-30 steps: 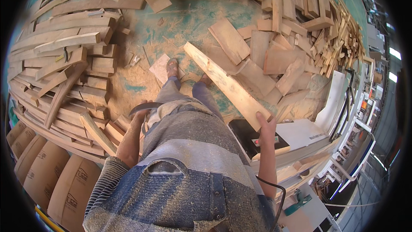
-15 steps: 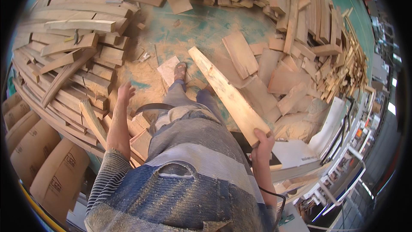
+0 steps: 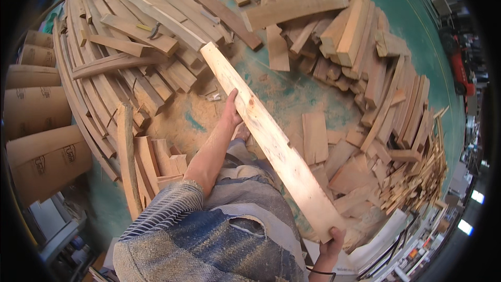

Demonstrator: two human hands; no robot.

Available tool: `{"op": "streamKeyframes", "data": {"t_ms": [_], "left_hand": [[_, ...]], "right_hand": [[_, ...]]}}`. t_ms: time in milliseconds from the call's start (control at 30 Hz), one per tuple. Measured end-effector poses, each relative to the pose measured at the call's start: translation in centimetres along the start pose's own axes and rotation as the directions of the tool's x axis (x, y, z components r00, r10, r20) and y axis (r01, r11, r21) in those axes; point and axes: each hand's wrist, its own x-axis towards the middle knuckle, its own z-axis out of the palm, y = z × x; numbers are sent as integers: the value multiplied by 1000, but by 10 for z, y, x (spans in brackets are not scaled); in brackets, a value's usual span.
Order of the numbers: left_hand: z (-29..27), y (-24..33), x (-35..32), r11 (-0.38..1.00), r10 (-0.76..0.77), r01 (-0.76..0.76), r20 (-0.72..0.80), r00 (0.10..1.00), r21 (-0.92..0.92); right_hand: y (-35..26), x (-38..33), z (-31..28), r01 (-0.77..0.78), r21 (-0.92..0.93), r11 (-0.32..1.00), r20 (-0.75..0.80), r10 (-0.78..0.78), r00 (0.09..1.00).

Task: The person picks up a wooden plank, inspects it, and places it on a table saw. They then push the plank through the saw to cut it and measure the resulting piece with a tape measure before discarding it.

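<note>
A long pale wooden board (image 3: 276, 149) with a knot and a small notch along its right edge slants across the middle of the view. Near its far end, my left hand (image 3: 233, 106) grips the board's left edge. At the near right end, my right hand (image 3: 333, 243) is closed on the board's corner, thumb on top. The board is raised in front of my body, over the sawdust-covered floor. Its far tip overlaps the stacked planks in the view; whether it touches them I cannot tell.
Stacked long planks (image 3: 109, 81) fill the left, with a hammer-like tool (image 3: 153, 31) on top. Thick timber offcuts (image 3: 355, 31) are heaped at the far right, thin sticks (image 3: 417, 177) nearer. Cardboard rolls or boxes (image 3: 42, 107) stand at far left. Short blocks (image 3: 148, 159) sit beside my left arm.
My left hand, free and apart before, has come across to grip the board. The board has risen closer, and my view has turned, showing more of the far piles.
</note>
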Motion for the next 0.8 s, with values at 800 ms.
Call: {"op": "streamKeyframes", "data": {"t_ms": [800], "left_hand": [[49, -88, -118, 943, -182, 151, 80, 980, 296]], "right_hand": [[240, 56, -220, -249, -295, 922, -368, 130, 921]]}}
